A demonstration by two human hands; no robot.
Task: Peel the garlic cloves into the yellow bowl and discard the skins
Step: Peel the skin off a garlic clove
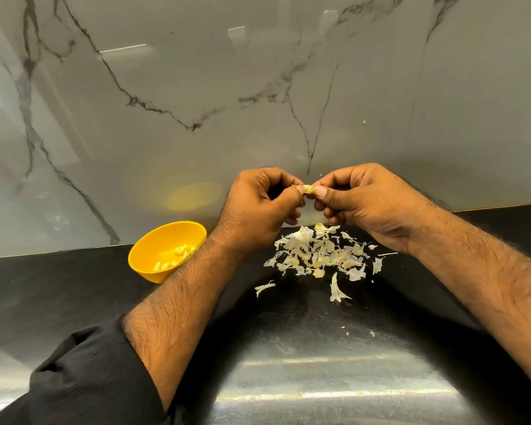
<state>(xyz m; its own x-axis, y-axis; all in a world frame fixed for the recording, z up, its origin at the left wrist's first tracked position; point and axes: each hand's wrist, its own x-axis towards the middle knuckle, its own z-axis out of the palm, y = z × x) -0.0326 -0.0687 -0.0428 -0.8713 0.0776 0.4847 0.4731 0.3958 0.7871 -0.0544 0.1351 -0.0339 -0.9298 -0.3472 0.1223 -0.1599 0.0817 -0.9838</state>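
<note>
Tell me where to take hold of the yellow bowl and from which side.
Grip the yellow bowl by its bare left rim, coming from the left: it sits upright and open, and the left hand's forearm crosses its right edge. Probably easiest with thumb inside.

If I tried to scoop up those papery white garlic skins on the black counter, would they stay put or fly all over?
The garlic skins look thin and curled, so they are probably very light and floppy. Stray flakes already lie apart from the pile on the counter, so a breath or quick sweep would likely scatter them. They would probably crumple rather than break.
</note>
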